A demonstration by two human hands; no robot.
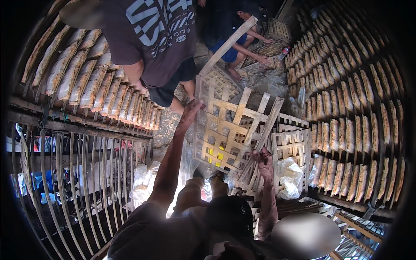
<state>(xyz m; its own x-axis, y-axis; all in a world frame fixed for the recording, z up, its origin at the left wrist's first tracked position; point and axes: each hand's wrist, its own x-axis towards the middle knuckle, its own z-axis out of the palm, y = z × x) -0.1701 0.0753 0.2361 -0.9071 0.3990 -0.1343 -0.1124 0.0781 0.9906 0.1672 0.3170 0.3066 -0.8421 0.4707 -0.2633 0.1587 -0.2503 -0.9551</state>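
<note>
A woven bamboo lattice tray [232, 107] with a wooden frame is held up in front of me, tilted. My left hand [193, 109] grips its left side bar, the arm stretched forward. At the lower right side of the tray, my right hand [263, 158] is closed with curled fingers around its edge bar; part of this grip is hard to see. Through the tray's gaps shows something yellow [216, 154] near my feet. More lattice trays [292, 141] stand just to the right of my right hand.
Racks of long pale slabs with orange-brown edges line the left [80, 76] and right [340, 134]. A person in a dark shirt [158, 47] stands at the front left; another person [236, 47] crouches farther back over a tray. Clear plastic [289, 175] lies near the stacked trays.
</note>
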